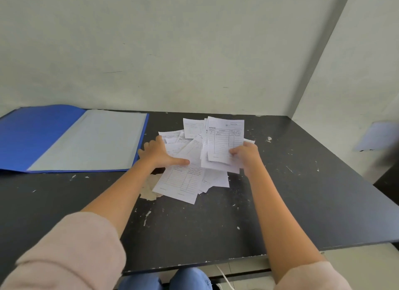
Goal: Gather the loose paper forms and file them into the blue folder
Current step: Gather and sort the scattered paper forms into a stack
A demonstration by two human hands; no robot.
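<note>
**Gathering the forms, folder open and waiting**

The right grip (246, 156) is clamped on a sheaf (224, 138) of forms, thumb on the front sheet, holding it tilted up over the pile (181, 182). The left grip (159, 153) is apart, fingers spread flat and pressing the pile's left edge onto the surface (280, 203). The folder (64, 138) lies open just left of that hand, with no forms in it yet.

To do this step well, I would sweep the flat hand inward so the scattered sheets slide under the sheaf, then tap the edges square on the surface before moving. Thin paper slips and fans easily, so a firm pinch near one edge matters.

Count: one folder, one held sheaf of several sheets, one loose pile. The forms overlap too much for an exact number; I judge about a dozen.
</note>
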